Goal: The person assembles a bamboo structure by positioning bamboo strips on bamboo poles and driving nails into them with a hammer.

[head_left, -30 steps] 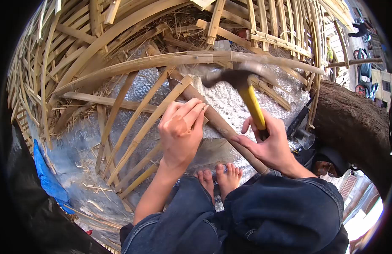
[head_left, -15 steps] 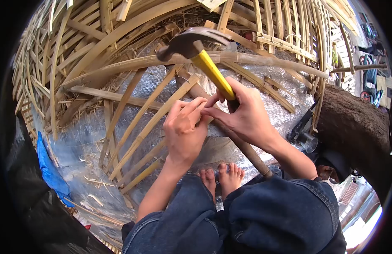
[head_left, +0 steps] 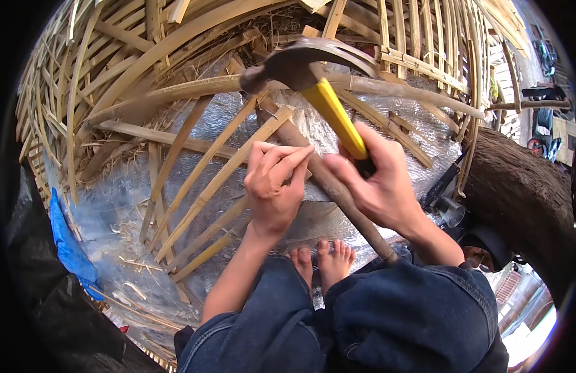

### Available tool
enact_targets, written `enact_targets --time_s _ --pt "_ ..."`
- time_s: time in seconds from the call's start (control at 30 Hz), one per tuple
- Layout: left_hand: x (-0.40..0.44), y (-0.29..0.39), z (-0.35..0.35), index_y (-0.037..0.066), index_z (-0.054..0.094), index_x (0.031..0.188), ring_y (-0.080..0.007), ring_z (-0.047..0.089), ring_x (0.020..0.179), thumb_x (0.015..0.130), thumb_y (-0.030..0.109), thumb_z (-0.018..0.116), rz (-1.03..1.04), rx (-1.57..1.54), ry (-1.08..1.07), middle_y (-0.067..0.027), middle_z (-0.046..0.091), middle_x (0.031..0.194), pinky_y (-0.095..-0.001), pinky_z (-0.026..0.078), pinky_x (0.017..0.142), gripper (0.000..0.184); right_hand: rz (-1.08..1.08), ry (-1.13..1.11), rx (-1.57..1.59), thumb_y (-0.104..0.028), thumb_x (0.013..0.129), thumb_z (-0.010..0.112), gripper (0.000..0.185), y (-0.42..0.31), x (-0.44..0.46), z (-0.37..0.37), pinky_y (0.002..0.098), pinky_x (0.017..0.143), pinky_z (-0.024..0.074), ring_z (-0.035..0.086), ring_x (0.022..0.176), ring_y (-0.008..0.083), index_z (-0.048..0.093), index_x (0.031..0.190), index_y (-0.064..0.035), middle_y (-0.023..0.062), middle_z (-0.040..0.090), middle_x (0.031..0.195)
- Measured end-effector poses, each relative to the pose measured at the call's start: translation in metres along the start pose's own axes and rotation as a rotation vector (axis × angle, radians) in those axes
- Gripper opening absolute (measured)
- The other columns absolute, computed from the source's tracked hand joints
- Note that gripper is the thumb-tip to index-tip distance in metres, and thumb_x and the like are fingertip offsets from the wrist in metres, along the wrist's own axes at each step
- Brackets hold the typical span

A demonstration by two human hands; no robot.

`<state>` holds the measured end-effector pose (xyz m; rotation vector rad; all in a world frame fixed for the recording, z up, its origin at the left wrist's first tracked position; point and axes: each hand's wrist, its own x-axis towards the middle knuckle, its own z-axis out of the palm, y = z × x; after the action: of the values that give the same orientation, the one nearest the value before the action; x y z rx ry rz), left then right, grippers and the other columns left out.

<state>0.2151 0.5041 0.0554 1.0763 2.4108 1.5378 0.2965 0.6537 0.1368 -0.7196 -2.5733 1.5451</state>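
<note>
My right hand [head_left: 378,177] is wrapped round the black end of a hammer [head_left: 338,115] with a yellow handle. The hammer's dark metal head is raised above the bamboo, up and left of that hand. My left hand [head_left: 277,180] is closed in a pinch, thumb against fingers; what it holds, if anything, is too small to make out. It is beside a round brown pole [head_left: 356,214] that slants down toward my right knee. A split bamboo strip [head_left: 229,171] meets the pole's upper part, above my left hand.
A long curved bamboo piece [head_left: 412,93] crosses beyond my hands. Bamboo lattice stands at the back, and a thick trunk [head_left: 518,180] at the right. My bare feet [head_left: 333,264] are on silvery sheeting. A blue tarp [head_left: 70,248] lies left; a clear cup [head_left: 451,212] is at the right.
The hammer first rose with my right hand, which came close to my left fingers and then moved away to the right. My left hand stays pinched near the pole.
</note>
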Motion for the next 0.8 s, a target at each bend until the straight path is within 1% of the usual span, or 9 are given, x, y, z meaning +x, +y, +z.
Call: enact_targets --time_s 0.03,0.1,0.23,0.3,0.43,0.5,0.57,0.67,0.8 --pt "-0.001 -0.003 0.003 0.005 0.077 0.099 -0.0232 0.062 0.086 0.077 -0.005 0.076 0.007 -0.026 0.019 -0.0053 0.071 0.090 -0.0347 0.052 0.074 0.024 -0.048 0.023 -0.037 -0.015 0.094 0.069 0.018 -0.001 -0.008 -0.006 0.0391 0.051 0.0400 0.054 0.052 0.0297 0.057 0.088 -0.0032 0.0154 0.054 0.062" --pt "-0.003 -0.006 0.007 0.005 0.077 0.098 -0.0232 0.062 0.083 0.078 -0.005 0.075 0.014 -0.052 0.047 -0.0055 0.071 0.088 -0.0345 0.052 0.072 0.023 -0.045 0.029 -0.092 -0.009 0.095 0.064 0.009 -0.003 -0.030 -0.015 0.0404 0.054 0.0441 0.060 0.057 0.0338 0.057 0.096 -0.0032 0.0157 0.059 0.067" --pt "-0.004 -0.008 0.008 0.003 0.076 0.093 -0.0252 0.061 0.076 0.077 -0.006 0.075 0.028 -0.115 0.081 -0.0074 0.070 0.086 -0.0352 0.052 0.069 0.018 -0.080 0.022 -0.172 -0.007 0.095 0.061 0.011 0.010 -0.062 -0.017 0.0422 0.059 0.0483 0.064 0.066 0.0381 0.057 0.104 -0.0034 0.0170 0.065 0.076" --pt "-0.005 -0.010 0.007 0.001 0.073 0.089 -0.0261 0.060 0.075 0.077 -0.007 0.075 0.018 -0.097 0.079 -0.0083 0.068 0.083 -0.0362 0.050 0.067 0.015 -0.071 -0.080 -0.302 -0.006 0.094 0.060 0.016 0.021 -0.070 -0.019 0.0432 0.063 0.0510 0.066 0.072 0.0399 0.056 0.110 -0.0035 0.0182 0.068 0.084" --pt "-0.004 -0.012 0.008 0.000 0.072 0.088 -0.0265 0.059 0.073 0.077 -0.007 0.075 0.071 -0.084 0.104 -0.0088 0.067 0.080 -0.0370 0.049 0.066 0.013 -0.013 -0.050 -0.275 -0.007 0.096 0.060 0.014 0.010 -0.082 -0.023 0.0453 0.058 0.0489 0.065 0.066 0.0409 0.055 0.109 -0.0031 0.0199 0.065 0.077" --pt "-0.004 -0.013 0.009 0.001 0.074 0.090 -0.0258 0.059 0.073 0.077 -0.006 0.075 0.054 -0.096 0.104 -0.0085 0.067 0.080 -0.0369 0.049 0.066 0.015 -0.003 -0.071 -0.319 -0.009 0.098 0.059 0.011 0.005 -0.083 -0.028 0.0466 0.055 0.0468 0.063 0.062 0.0414 0.055 0.106 -0.0035 0.0209 0.060 0.069" --pt "-0.005 -0.015 0.010 0.002 0.076 0.092 -0.0249 0.060 0.074 0.077 -0.005 0.076 0.109 -0.116 0.123 -0.0079 0.067 0.081 -0.0366 0.049 0.066 0.017 -0.067 -0.062 -0.390 -0.010 0.098 0.059 0.011 0.015 -0.080 -0.028 0.0473 0.054 0.0451 0.061 0.059 0.0418 0.054 0.105 -0.0034 0.0206 0.056 0.064" --pt "-0.007 -0.015 0.012 0.002 0.077 0.093 -0.0244 0.060 0.074 0.077 -0.004 0.076 0.107 -0.127 0.133 -0.0073 0.067 0.080 -0.0359 0.049 0.066 0.018 -0.036 -0.108 -0.549 -0.012 0.099 0.058 0.011 0.007 -0.074 -0.037 0.0476 0.053 0.0436 0.059 0.058 0.0419 0.054 0.103 -0.0026 0.0204 0.055 0.063" --pt "-0.006 -0.017 0.011 0.000 0.075 0.091 -0.0206 0.061 0.074 0.078 -0.006 0.076 0.119 -0.092 0.116 -0.0065 0.069 0.082 -0.0328 0.048 0.066 0.015 -0.115 0.050 -0.408 -0.016 0.101 0.056 0.014 -0.013 -0.075 -0.040 0.0486 0.051 0.0416 0.057 0.056 0.0414 0.054 0.099 -0.0025 0.0202 0.054 0.063"
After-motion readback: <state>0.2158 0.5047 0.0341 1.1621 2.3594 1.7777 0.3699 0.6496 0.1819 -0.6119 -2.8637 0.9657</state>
